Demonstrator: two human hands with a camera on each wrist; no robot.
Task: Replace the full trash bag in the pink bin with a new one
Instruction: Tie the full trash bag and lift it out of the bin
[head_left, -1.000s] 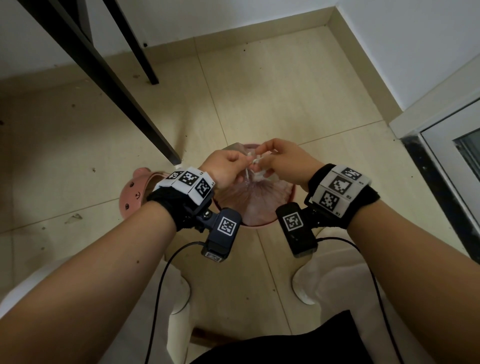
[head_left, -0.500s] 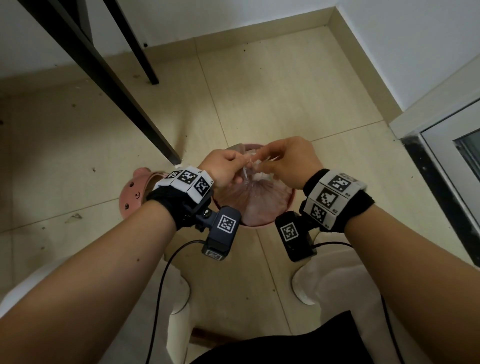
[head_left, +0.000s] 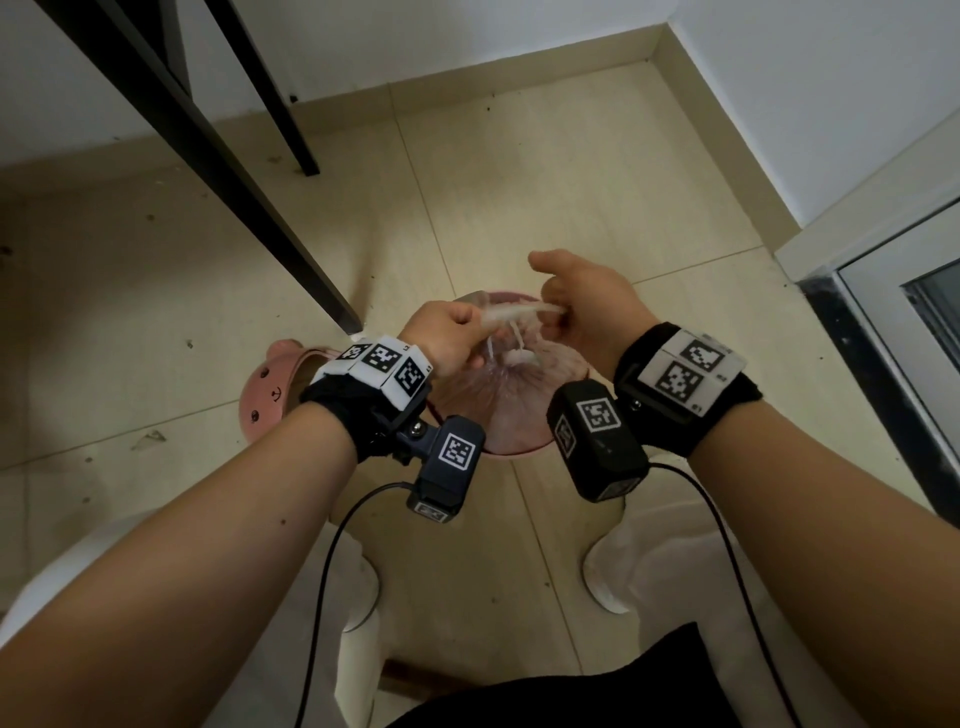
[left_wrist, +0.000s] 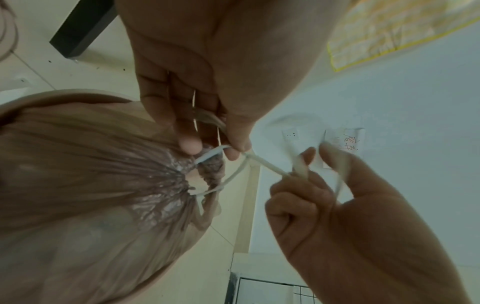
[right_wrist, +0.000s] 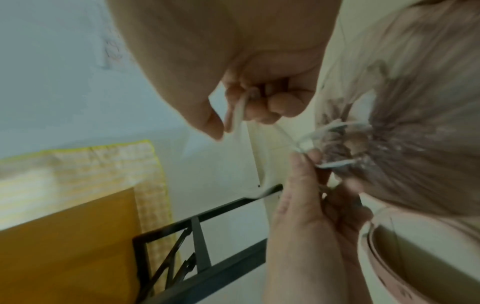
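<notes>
1. Over the bin (head_left: 519, 451), at the centre of the head view, the full bag (head_left: 498, 400) sits inside with its neck gathered shut.
2. White drawstrings (left_wrist: 262, 164) cross above the neck; a knot looks half tied.
3. Left hand (head_left: 447, 338), at 9 o'clock of the neck, pinches one string; right hand (head_left: 587, 306), at 3 o'clock, is fisted round the other.
4. Next, judging by this: pull outward to cinch, then lift the bag out.
5. A lid (head_left: 270, 395) lies on the floor at 9 o'clock.

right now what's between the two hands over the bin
A stretch of the bag's white drawstring runs taut between the left hand and the right hand, above the gathered mouth of the trash bag. The head view shows it.
</notes>
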